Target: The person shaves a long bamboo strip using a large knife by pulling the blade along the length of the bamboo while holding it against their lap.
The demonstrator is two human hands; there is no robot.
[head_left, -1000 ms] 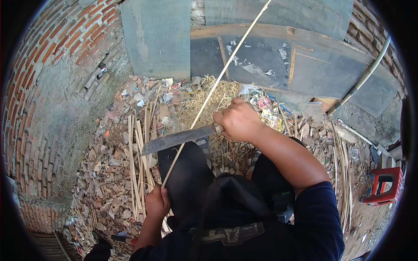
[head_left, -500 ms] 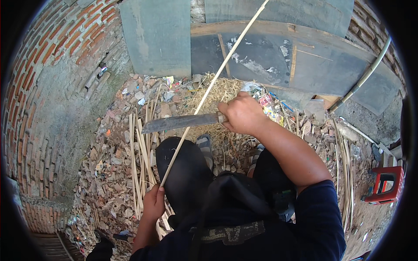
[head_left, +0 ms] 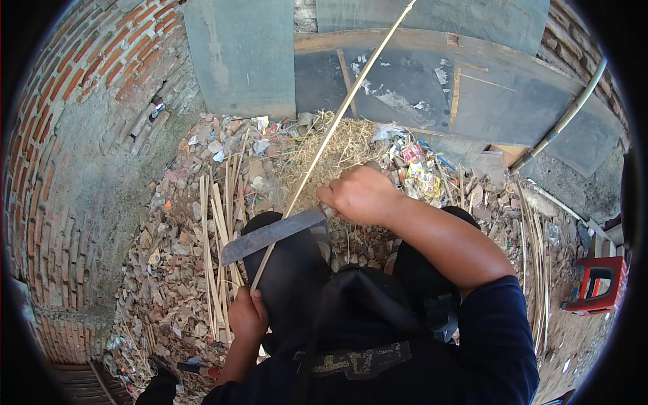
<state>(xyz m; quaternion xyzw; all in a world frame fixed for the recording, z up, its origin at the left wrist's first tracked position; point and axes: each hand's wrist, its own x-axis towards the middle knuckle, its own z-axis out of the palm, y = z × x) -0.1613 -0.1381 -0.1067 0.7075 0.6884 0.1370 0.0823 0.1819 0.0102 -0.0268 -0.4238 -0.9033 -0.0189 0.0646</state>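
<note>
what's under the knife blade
A pale strip and the left trouser leg pass beneath the blade; the stretches directly under it are covered, so any cut is hidden.

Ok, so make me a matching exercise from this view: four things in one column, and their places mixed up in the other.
Things
1. Broad-bladed knife
2. Long pale strip crossing the blade
3. Red stool
4. Heap of pale shavings

Places
A. By the foot of the dark panels
B. Held in the left hand
C. Near the picture's right edge
D. Held in the right hand

Pairs: 1-D, 2-B, 3-C, 4-A
</note>
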